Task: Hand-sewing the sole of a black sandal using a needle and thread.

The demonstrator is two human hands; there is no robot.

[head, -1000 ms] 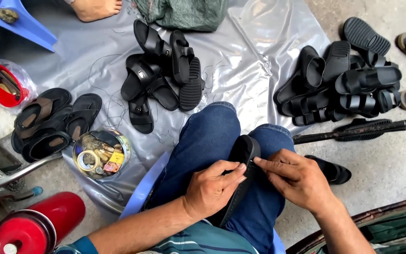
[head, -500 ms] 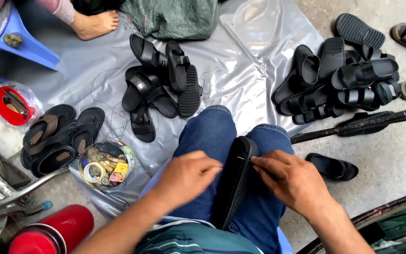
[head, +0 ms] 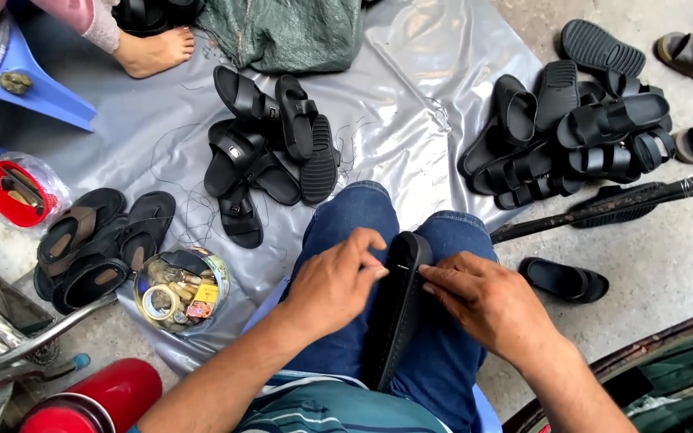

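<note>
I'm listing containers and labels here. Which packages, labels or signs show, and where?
Clear round tub, left of the knees on the grey sheet: tape roll and small coloured packets inside.
Red round lid in clear wrap, far left.
Red cylinder, bottom left.
No signs or screens.

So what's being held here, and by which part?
A black sandal, standing on edge between the knees. The left hand and right hand pinch its upper end from either side.

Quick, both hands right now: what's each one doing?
Left hand: fingers curled, gripping the black sandal held on edge between the knees.
Right hand: fingertips pressed on the sandal's other side, gripping it.
</note>
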